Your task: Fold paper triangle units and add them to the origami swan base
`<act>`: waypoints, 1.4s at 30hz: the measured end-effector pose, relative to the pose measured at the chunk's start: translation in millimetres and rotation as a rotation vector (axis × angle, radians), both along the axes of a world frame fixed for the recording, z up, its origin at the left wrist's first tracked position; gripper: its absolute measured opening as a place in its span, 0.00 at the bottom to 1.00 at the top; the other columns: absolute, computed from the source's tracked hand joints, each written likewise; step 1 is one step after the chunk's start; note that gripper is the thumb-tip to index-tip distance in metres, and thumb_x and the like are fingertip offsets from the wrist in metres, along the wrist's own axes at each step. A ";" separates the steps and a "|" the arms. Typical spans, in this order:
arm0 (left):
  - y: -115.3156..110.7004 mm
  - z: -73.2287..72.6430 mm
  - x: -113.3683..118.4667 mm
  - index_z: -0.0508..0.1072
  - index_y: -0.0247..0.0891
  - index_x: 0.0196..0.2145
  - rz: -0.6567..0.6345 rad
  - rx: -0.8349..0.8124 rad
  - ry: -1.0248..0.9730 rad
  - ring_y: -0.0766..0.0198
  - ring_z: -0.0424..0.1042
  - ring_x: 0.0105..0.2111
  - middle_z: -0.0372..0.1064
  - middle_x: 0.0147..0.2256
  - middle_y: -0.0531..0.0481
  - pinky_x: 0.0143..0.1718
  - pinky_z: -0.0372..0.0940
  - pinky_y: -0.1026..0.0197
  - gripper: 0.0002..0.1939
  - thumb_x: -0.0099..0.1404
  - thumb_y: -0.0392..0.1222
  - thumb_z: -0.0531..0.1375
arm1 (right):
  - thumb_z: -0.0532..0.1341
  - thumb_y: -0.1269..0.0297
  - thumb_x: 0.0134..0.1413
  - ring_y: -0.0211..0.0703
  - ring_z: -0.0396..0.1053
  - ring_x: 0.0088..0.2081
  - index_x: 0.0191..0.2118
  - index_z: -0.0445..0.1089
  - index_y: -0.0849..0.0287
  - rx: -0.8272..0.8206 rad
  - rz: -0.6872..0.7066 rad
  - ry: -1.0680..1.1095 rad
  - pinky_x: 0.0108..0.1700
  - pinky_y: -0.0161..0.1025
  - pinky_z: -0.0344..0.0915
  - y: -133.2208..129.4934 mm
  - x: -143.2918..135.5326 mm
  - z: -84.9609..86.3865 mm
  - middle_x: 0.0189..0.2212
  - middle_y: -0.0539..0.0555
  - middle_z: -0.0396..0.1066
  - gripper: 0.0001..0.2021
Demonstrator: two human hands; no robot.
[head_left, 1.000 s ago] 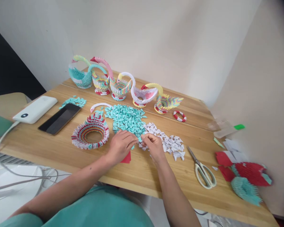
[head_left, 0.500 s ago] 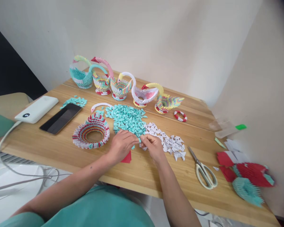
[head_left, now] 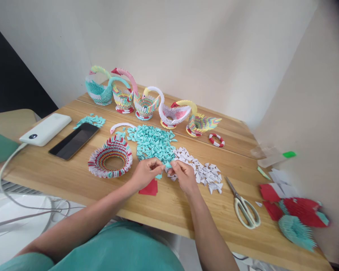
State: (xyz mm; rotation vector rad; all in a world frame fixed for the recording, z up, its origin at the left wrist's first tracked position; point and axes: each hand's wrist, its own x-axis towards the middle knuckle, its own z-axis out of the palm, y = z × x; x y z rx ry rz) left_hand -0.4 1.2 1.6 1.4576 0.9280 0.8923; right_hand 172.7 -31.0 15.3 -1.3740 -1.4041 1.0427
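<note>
A small teal folded paper piece (head_left: 168,165) is pinched between the fingertips of my right hand (head_left: 184,175). My left hand (head_left: 147,171) has its thumb and forefinger closed at the other end of that piece. Just beyond my hands lies a heap of teal folded paper triangles (head_left: 154,141), with a spread of white folded triangles (head_left: 205,171) to its right. On the left stands a round basket of interlocked paper pieces (head_left: 110,156), red and white at the rim. A stack of red paper (head_left: 148,187) lies partly beside my left wrist.
Several finished paper swan baskets (head_left: 173,114) line the back of the wooden table. A red-and-white paper ring (head_left: 216,140), scissors (head_left: 245,210) and red and teal paper parts (head_left: 296,229) are on the right. A phone (head_left: 74,141) and power bank (head_left: 46,129) lie left.
My left fingers have drawn back from lying over the teal piece, so it shows more. The red paper is less covered. The view has shifted slightly.
</note>
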 end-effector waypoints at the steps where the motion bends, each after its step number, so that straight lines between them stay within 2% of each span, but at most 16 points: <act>1: 0.6 -0.2 -0.4 0.68 0.35 0.24 0.006 -0.024 -0.026 0.68 0.61 0.24 0.64 0.22 0.54 0.27 0.56 0.66 0.13 0.59 0.47 0.59 | 0.55 0.46 0.59 0.40 0.67 0.26 0.28 0.71 0.58 0.000 -0.007 0.029 0.32 0.36 0.64 0.6 1.2 -0.7 0.23 0.51 0.71 0.21; 4: 1.4 -0.3 -0.8 0.67 0.35 0.24 0.020 -0.076 -0.084 0.69 0.60 0.23 0.63 0.21 0.55 0.26 0.56 0.66 0.14 0.58 0.48 0.60 | 0.55 0.44 0.58 0.41 0.68 0.28 0.32 0.73 0.58 -0.023 0.039 0.066 0.33 0.37 0.65 1.6 2.8 -2.0 0.27 0.53 0.73 0.21; 8: -0.4 2.4 -0.9 0.69 0.35 0.23 -0.005 -0.050 -0.101 0.68 0.61 0.24 0.64 0.22 0.54 0.28 0.56 0.65 0.13 0.59 0.47 0.60 | 0.63 0.48 0.53 0.38 0.64 0.25 0.30 0.71 0.58 -0.079 0.060 0.007 0.28 0.34 0.60 1.3 0.4 -3.0 0.22 0.49 0.69 0.16; 14: -2.3 4.6 -1.6 0.73 0.34 0.26 -0.087 -0.032 -0.061 0.66 0.65 0.26 0.70 0.24 0.51 0.31 0.59 0.64 0.12 0.60 0.46 0.58 | 0.61 0.52 0.56 0.35 0.60 0.22 0.26 0.68 0.58 -0.007 0.010 -0.017 0.26 0.33 0.57 0.8 -1.6 -2.0 0.20 0.47 0.65 0.15; 22: -0.4 1.1 -0.6 0.71 0.34 0.27 -0.056 -0.113 -0.093 0.67 0.64 0.24 0.69 0.24 0.51 0.29 0.59 0.65 0.13 0.58 0.48 0.59 | 0.62 0.52 0.54 0.36 0.63 0.24 0.27 0.69 0.57 -0.026 -0.047 0.065 0.28 0.34 0.61 2.8 -5.2 -1.1 0.21 0.47 0.67 0.14; 29: -0.6 2.2 1.5 0.71 0.34 0.28 -0.022 -0.148 -0.113 0.68 0.64 0.23 0.70 0.24 0.51 0.27 0.60 0.65 0.12 0.57 0.48 0.61 | 0.62 0.53 0.54 0.37 0.62 0.22 0.27 0.70 0.58 0.018 -0.068 -0.098 0.26 0.34 0.59 1.3 -6.5 -4.6 0.19 0.47 0.67 0.14; 36: 0.9 3.0 -0.9 0.71 0.34 0.24 0.039 -0.163 -0.122 0.69 0.64 0.22 0.70 0.22 0.51 0.26 0.60 0.66 0.13 0.58 0.48 0.60 | 0.61 0.51 0.55 0.38 0.67 0.26 0.29 0.74 0.57 -0.046 -0.037 0.020 0.31 0.35 0.65 1.8 -4.7 -1.5 0.25 0.51 0.73 0.14; 42: 1.2 3.2 -1.7 0.72 0.34 0.24 0.014 -0.164 -0.142 0.69 0.64 0.21 0.71 0.22 0.51 0.26 0.59 0.66 0.15 0.59 0.49 0.60 | 0.63 0.54 0.53 0.38 0.66 0.25 0.31 0.73 0.57 -0.024 -0.050 0.015 0.28 0.34 0.64 1.8 -5.5 -3.5 0.24 0.50 0.73 0.12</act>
